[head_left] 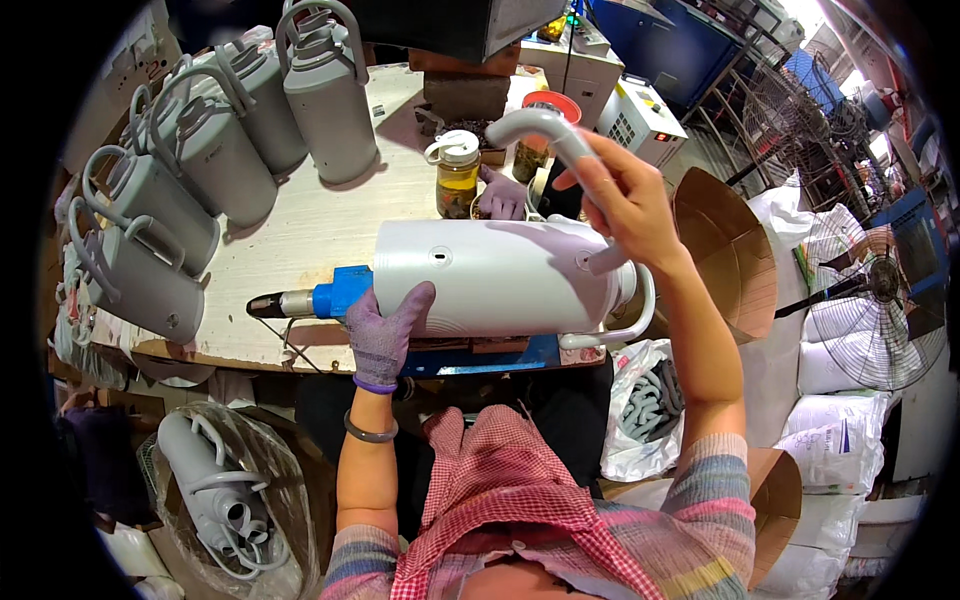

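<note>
A pale grey thermos jug body [480,275] lies on its side at the table's front edge, its base to the left. My left hand [380,335], in a purple-grey knit glove, grips it near the base, thumb on top and fingers partly hidden. My bare right hand [632,195] holds a curved grey handle [545,128] above the jug's right end. The handle's lower end is close to the small hole in the jug's side; I cannot tell whether it touches. A grey loop [645,310] sits at the jug's top end. A blue fixture [345,290] shows behind the base.
Several grey jugs [330,110] stand at the table's left and back. Behind the body are a lidded jar [457,175] and a loose glove [502,195]. A bag of grey handles [650,400] and a cardboard box [725,250] are at right; bagged jugs [215,480] lie lower left.
</note>
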Demonstrator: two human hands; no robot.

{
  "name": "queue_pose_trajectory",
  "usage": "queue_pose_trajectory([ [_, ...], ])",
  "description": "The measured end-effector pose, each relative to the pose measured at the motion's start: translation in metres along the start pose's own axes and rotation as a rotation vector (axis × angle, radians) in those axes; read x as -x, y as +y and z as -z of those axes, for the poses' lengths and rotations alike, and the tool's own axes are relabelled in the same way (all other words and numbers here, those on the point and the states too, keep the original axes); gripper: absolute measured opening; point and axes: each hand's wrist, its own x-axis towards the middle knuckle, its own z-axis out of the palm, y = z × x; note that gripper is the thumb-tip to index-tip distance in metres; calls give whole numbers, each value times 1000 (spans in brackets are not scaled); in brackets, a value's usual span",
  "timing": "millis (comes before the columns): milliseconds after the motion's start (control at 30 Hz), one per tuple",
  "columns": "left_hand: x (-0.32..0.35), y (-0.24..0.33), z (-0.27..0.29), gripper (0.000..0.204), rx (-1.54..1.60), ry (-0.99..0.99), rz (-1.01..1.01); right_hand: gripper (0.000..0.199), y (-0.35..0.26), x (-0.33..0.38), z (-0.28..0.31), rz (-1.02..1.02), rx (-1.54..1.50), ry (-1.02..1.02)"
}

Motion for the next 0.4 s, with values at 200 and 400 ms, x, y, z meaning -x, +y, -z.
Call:
queue_pose_trajectory([
  [200, -2, 3, 3, 40, -53, -17, 16, 43, 2, -16, -17, 30, 301, -147],
  [400, -5, -1, 1, 40, -12, -1, 16, 45, -2, -20, -25, 70, 390, -269],
])
